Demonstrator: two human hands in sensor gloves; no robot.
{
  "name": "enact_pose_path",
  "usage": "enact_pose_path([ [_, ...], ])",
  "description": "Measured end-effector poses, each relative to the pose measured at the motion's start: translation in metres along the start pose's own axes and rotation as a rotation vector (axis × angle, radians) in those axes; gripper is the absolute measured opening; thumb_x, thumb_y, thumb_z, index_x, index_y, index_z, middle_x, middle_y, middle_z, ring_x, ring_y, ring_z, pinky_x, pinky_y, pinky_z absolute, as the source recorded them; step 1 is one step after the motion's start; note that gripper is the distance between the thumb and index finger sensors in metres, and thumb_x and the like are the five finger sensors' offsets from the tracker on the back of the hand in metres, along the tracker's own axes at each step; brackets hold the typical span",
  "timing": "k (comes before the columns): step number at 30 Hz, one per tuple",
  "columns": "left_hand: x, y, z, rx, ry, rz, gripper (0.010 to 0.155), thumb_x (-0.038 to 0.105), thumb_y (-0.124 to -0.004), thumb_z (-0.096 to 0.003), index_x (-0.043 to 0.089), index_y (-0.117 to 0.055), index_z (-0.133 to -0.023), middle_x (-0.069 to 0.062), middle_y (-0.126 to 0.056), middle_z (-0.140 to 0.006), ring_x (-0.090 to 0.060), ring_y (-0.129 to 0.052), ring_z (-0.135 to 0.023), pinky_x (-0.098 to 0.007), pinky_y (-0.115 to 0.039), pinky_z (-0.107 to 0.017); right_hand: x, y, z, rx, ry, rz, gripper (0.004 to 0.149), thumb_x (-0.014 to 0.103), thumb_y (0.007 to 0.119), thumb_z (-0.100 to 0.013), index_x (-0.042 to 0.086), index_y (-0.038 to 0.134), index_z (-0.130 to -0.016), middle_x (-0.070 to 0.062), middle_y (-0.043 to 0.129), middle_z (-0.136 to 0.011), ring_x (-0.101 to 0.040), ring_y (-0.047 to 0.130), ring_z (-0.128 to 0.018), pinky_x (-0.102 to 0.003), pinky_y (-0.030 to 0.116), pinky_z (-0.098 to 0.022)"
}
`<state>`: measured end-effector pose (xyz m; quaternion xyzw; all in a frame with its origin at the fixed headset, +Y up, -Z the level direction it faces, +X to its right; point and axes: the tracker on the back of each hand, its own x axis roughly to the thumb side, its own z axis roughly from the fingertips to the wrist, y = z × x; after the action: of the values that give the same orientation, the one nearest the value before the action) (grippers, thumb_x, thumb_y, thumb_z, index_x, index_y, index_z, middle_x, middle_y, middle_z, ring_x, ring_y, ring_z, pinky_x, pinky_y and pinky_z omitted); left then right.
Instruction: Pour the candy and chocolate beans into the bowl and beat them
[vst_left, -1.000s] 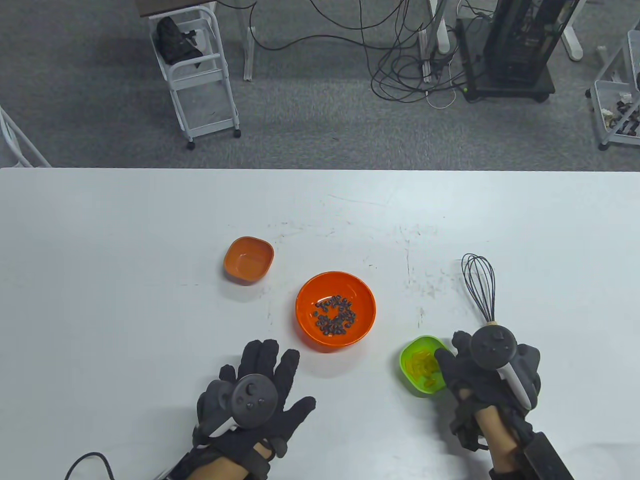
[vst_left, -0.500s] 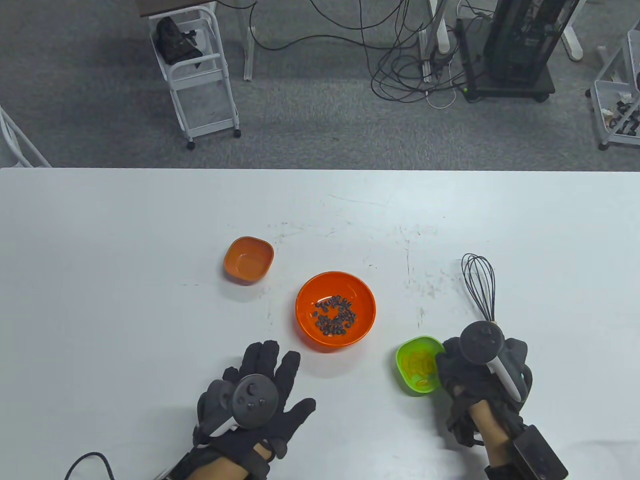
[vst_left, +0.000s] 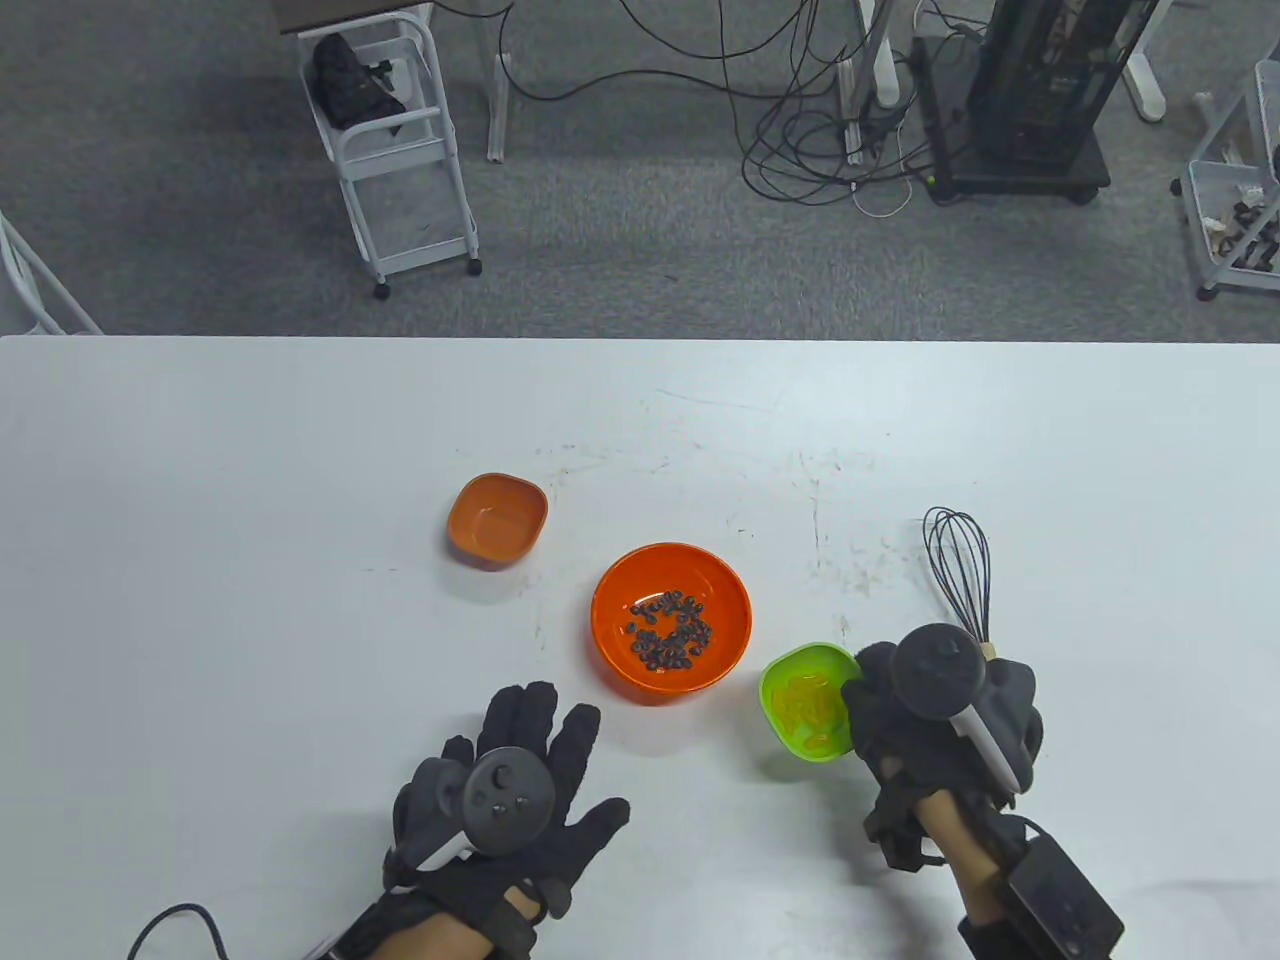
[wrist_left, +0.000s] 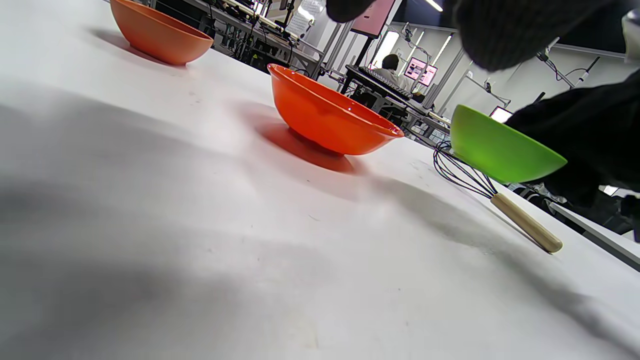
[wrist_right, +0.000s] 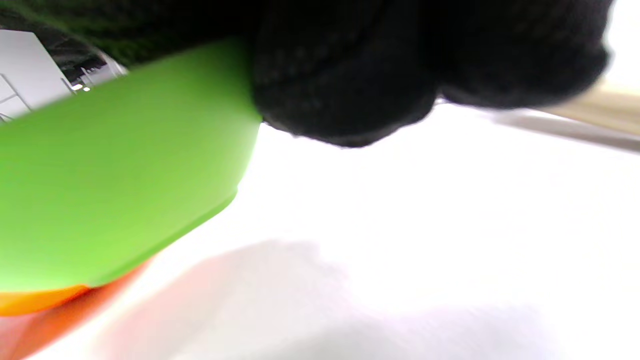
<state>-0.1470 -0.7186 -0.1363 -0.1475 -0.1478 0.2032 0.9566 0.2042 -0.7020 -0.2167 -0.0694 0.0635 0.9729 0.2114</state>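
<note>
My right hand (vst_left: 885, 715) grips the small green bowl (vst_left: 805, 700) of yellow candy by its right rim and holds it lifted off the table, just right of the big orange bowl (vst_left: 670, 617). In the left wrist view the green bowl (wrist_left: 500, 147) hangs in the air beyond the orange bowl (wrist_left: 327, 112). Dark chocolate beans (vst_left: 670, 632) lie in the big orange bowl. My left hand (vst_left: 530, 760) rests flat on the table with spread fingers, holding nothing. In the right wrist view my fingers (wrist_right: 345, 75) clasp the green bowl (wrist_right: 115, 180).
An empty small orange bowl (vst_left: 497, 520) stands to the upper left of the big one. A wire whisk (vst_left: 960, 575) with a wooden handle (wrist_left: 525, 230) lies on the table (vst_left: 250, 520) behind my right hand.
My right hand has lifted the green bowl and carried it leftwards and away from me, closer to the big orange bowl. The left hand has stayed still.
</note>
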Motion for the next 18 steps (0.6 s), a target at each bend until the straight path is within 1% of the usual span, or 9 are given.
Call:
enact_pose_path([
  [4,-0.001,0.001,0.000,0.008,0.002,0.007,0.087,0.072,-0.068,-0.0492,0.031,-0.028,-0.115,-0.016,-0.012,-0.119,-0.048,-0.013,-0.109,-0.087,-0.029,-0.059,0.030,-0.010,-0.008,-0.048,-0.054,-0.048,0.047,0.036,0.090,-0.044,0.015,0.083,-0.086,-0.005,0.098,-0.057,-0.014,0.101,-0.013,-0.034,0.094,-0.011],
  [7,-0.004,0.002,0.000,0.008,0.011,0.016,0.087,0.072,-0.068,-0.0493,0.031,-0.028,-0.115,-0.015,-0.012,-0.119,-0.048,-0.013,-0.109,-0.087,-0.028,-0.059,0.051,-0.010,-0.018,-0.080,-0.082,-0.075,0.047,0.035,0.092,-0.044,0.015,0.084,-0.085,-0.006,0.097,-0.060,-0.009,0.101,-0.013,-0.030,0.096,-0.010],
  [12,-0.006,0.004,0.000,0.005,0.013,0.031,0.087,0.072,-0.068,-0.0494,0.031,-0.028,-0.115,-0.015,-0.011,-0.119,-0.048,-0.012,-0.109,-0.087,-0.028,-0.059,0.080,0.003,-0.043,-0.091,-0.081,-0.119,0.047,0.034,0.093,-0.043,0.016,0.084,-0.085,-0.006,0.096,-0.061,-0.009,0.105,-0.016,-0.029,0.100,-0.013],
  [14,-0.006,0.004,0.000,0.003,0.010,0.031,0.087,0.072,-0.068,-0.0493,0.031,-0.028,-0.115,-0.015,-0.011,-0.119,-0.048,-0.012,-0.109,-0.087,-0.027,-0.059,0.083,0.013,-0.054,-0.082,-0.066,-0.145,0.047,0.034,0.094,-0.043,0.017,0.083,-0.085,-0.006,0.096,-0.062,-0.010,0.107,-0.018,-0.030,0.101,-0.014],
  [16,-0.006,0.004,0.000,0.000,0.007,0.031,0.087,0.072,-0.068,-0.0493,0.031,-0.028,-0.115,-0.015,-0.010,-0.119,-0.048,-0.012,-0.109,-0.087,-0.027,-0.059,0.083,0.022,-0.064,-0.049,-0.046,-0.215,0.047,0.034,0.093,-0.043,0.016,0.082,-0.085,-0.006,0.096,-0.063,-0.011,0.107,-0.019,-0.031,0.101,-0.014],
  [18,-0.006,0.004,0.000,-0.005,0.004,0.033,0.087,0.072,-0.068,-0.0494,0.031,-0.028,-0.115,-0.015,-0.010,-0.119,-0.048,-0.012,-0.109,-0.087,-0.027,-0.059,0.082,0.030,-0.071,-0.036,-0.027,-0.229,0.047,0.035,0.093,-0.043,0.016,0.081,-0.085,-0.006,0.096,-0.063,-0.011,0.107,-0.019,-0.032,0.101,-0.014],
])
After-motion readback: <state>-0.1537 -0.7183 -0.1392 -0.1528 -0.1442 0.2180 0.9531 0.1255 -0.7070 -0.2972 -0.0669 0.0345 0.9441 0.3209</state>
